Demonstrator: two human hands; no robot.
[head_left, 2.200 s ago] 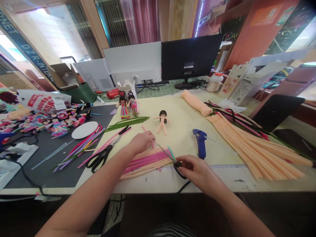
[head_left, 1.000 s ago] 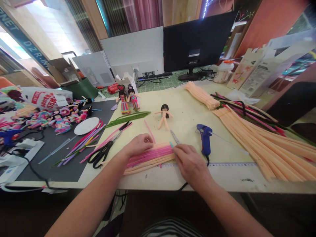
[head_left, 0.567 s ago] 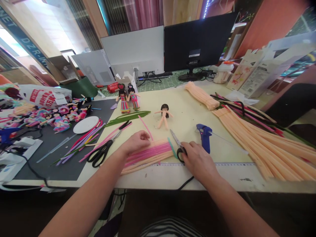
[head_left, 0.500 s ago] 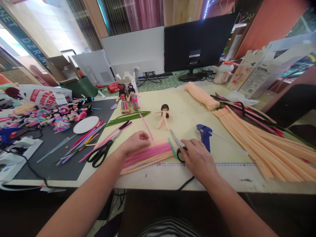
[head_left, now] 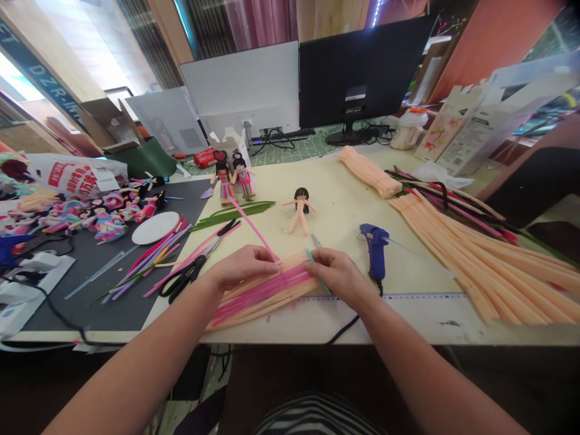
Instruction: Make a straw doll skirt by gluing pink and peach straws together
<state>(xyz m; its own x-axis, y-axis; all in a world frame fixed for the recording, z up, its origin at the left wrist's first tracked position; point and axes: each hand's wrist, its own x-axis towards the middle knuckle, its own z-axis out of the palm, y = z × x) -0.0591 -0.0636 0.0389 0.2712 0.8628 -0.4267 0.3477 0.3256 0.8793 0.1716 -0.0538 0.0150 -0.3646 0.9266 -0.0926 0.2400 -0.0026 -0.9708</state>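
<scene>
From left, we see black-handled scissors (head_left: 185,279), apparently kept within reach; the left hand (head_left: 244,267), fingertips clamped on 1 pink stem (head_left: 254,229), seemingly for control; the pink-and-peach bundle (head_left: 260,294) flat beneath both hands; and the right hand (head_left: 338,275) at the teal strip (head_left: 309,254), perhaps steadying it, its grip unclear to us.

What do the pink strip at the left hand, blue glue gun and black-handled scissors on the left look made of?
Pink strip: probably fuzzy chenille, matte and soft-edged.
Blue glue gun: likely moulded plastic, smooth, evenly coloured.
Black-handled scissors: grey blades look metal, faintly shiny; handles plausibly plastic, uniformly black.
</scene>
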